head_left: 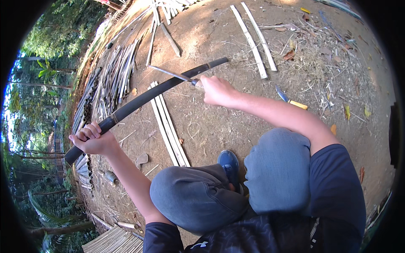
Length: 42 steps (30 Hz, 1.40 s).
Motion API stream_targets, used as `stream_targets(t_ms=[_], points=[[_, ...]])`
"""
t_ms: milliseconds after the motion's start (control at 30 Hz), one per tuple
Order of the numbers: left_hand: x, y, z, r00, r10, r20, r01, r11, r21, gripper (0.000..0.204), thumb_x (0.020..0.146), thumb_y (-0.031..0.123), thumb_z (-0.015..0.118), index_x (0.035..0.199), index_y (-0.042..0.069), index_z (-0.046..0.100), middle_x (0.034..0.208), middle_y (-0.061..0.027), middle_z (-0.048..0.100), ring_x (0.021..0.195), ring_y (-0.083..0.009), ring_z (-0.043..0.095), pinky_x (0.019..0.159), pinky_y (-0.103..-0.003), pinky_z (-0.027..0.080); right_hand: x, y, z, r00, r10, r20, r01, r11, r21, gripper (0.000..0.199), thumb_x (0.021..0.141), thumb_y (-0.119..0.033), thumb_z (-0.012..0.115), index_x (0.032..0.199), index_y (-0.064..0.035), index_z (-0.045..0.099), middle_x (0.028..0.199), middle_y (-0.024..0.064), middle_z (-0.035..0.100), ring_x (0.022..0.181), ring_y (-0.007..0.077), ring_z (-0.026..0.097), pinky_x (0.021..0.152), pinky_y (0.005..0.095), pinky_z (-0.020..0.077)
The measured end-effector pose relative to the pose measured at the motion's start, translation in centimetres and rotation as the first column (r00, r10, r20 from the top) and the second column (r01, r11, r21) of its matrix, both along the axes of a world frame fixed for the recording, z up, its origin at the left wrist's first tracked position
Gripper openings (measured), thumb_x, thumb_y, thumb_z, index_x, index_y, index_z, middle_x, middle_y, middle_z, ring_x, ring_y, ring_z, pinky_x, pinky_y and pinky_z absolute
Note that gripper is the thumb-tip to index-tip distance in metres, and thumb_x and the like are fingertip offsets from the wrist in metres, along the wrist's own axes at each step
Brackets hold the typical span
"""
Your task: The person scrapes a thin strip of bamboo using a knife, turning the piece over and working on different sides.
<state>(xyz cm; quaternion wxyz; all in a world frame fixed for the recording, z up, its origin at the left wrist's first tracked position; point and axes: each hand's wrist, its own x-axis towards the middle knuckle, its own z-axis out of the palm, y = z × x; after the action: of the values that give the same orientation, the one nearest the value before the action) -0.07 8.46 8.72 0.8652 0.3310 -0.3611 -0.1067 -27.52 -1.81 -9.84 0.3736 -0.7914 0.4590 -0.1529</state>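
Note:
My left hand (pixel 98 142) is wrapped round the near left part of a long dark bamboo strip or pole (pixel 145 97). The bamboo slants up to the right in front of my knees, with pale rings at its joints. My right hand (pixel 217 91) grips the handle of a knife (pixel 169 73). Its narrow blade points left and crosses over the bamboo near the bamboo's far end; whether the edge touches it I cannot tell. Most of the handle is hidden in my fist.
Pale split bamboo strips (pixel 166 122) lie beyond my knees, more strips (pixel 253 42) farther right. Many dark poles (pixel 116 76) are piled at left. Another blade with a yellow handle (pixel 297 104) rests on the dirt. A bamboo slat platform (pixel 114 241) sits lower left.

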Motion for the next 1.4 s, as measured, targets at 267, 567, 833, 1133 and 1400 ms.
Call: stream_targets(t_ms=[267,567,833,1133,1400], points=[[1.2,-0.1,0.1,1.000,0.020,0.017,-0.020,1.000,-0.010,0.051,0.108,0.039,0.038,0.063,0.020,0.024,0.050,0.0045,0.023,0.041,-0.0093,0.023,0.041,-0.025,0.025,0.1,1.0,-0.4,0.995,0.035,0.093,-0.040,0.998,0.049,0.039,0.082,0.007,0.056,0.121,0.0126,0.050,0.075,0.0156,0.060,0.051,0.0155,0.055,0.039,0.0284,0.0418],[1.4,-1.1,0.0,0.999,0.034,0.022,-0.034,0.999,-0.001,0.050,0.108,0.039,0.039,0.064,0.020,0.025,0.051,0.0034,0.024,0.041,-0.0094,0.022,0.043,-0.024,0.026,-3.4,-6.9,-7.9,0.971,-0.166,-0.171,0.187,0.976,0.114,0.029,0.086,0.003,0.058,0.114,0.0057,0.053,0.081,0.0116,0.061,0.058,0.0167,0.057,0.044,0.0296,0.0464],[2.0,-0.2,-0.3,0.995,0.063,0.076,-0.064,0.998,0.013,0.049,0.108,0.038,0.038,0.064,0.020,0.024,0.050,0.0055,0.023,0.041,-0.0084,0.026,0.044,-0.025,0.028,-0.6,-0.5,-3.8,0.998,0.035,0.043,-0.034,0.999,-0.029,0.039,0.084,0.005,0.058,0.123,0.0083,0.053,0.078,0.0109,0.060,0.052,0.0115,0.052,0.037,0.0240,0.0383],[1.1,-1.3,-0.2,0.999,0.030,0.020,-0.031,1.000,0.007,0.047,0.108,0.038,0.039,0.066,0.019,0.028,0.052,0.0037,0.024,0.041,-0.0095,0.026,0.040,-0.024,0.028,-5.1,-7.5,-9.2,0.957,-0.225,-0.182,0.255,0.954,0.158,0.033,0.086,-0.002,0.061,0.119,0.0031,0.057,0.089,0.0129,0.065,0.063,0.0167,0.060,0.052,0.0332,0.0506],[-0.5,-0.6,0.6,0.997,0.026,0.066,-0.025,1.000,-0.016,0.051,0.108,0.039,0.038,0.062,0.020,0.026,0.048,0.0040,0.023,0.039,-0.0089,0.026,0.040,-0.025,0.029,1.4,2.9,7.3,0.959,0.261,0.112,-0.231,0.946,-0.229,0.036,0.083,0.005,0.057,0.118,0.0102,0.052,0.075,0.0169,0.066,0.062,0.0229,0.067,0.049,0.0317,0.0524]])
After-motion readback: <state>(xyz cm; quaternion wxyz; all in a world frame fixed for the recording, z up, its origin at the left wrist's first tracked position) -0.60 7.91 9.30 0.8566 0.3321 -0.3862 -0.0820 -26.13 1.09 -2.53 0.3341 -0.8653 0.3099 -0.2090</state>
